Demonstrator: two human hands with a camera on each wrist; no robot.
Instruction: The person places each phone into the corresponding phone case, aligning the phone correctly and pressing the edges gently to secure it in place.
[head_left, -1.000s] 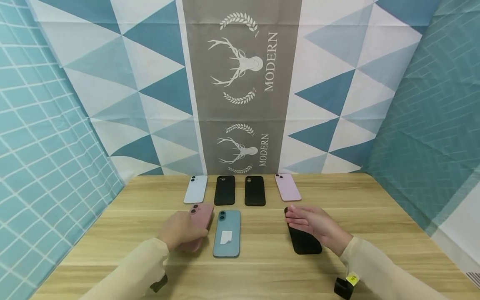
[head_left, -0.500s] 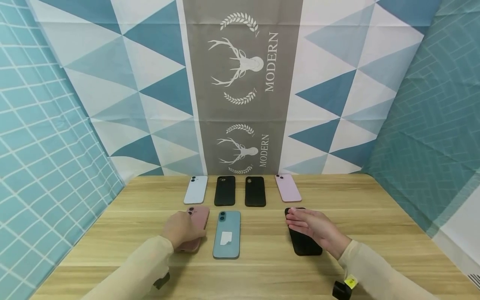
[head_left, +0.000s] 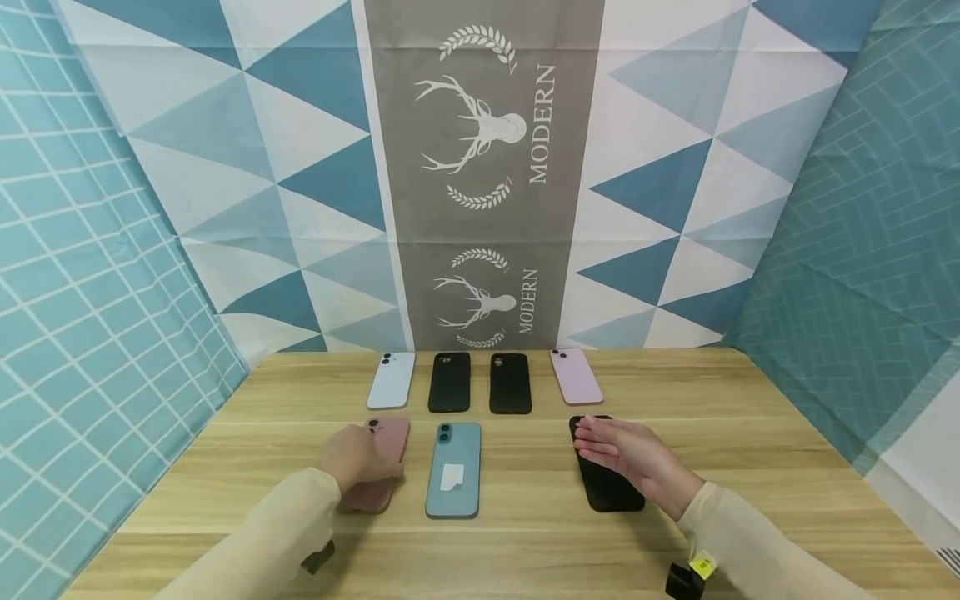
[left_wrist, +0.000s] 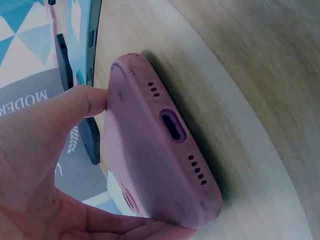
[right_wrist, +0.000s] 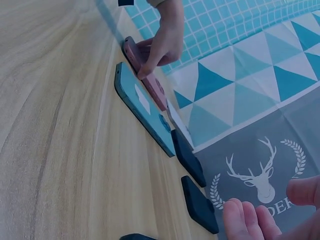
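My left hand (head_left: pixel 351 457) grips a pink phone (head_left: pixel 392 442) by its two long sides, thumb on one and fingers on the other. In the left wrist view the phone's (left_wrist: pixel 150 150) bottom edge with its charging port faces the camera, close to the tabletop. Just right of it lies a light blue phone (head_left: pixel 459 446) with a white sticker on its back. Farther right, my right hand (head_left: pixel 641 458) is over a black phone (head_left: pixel 611 490), fingers extended and holding nothing. Whether that hand touches the black phone, I cannot tell.
A back row on the wooden table (head_left: pixel 525 542) has a white phone (head_left: pixel 391 380), a black phone (head_left: pixel 449 383), another black phone (head_left: pixel 510 385) and a pale pink phone (head_left: pixel 577 377). Behind it hangs a patterned cloth (head_left: pixel 480 208).
My left hand has moved the pink phone left and slightly toward me, widening the space beside the light blue phone. My right hand has stayed nearly still.
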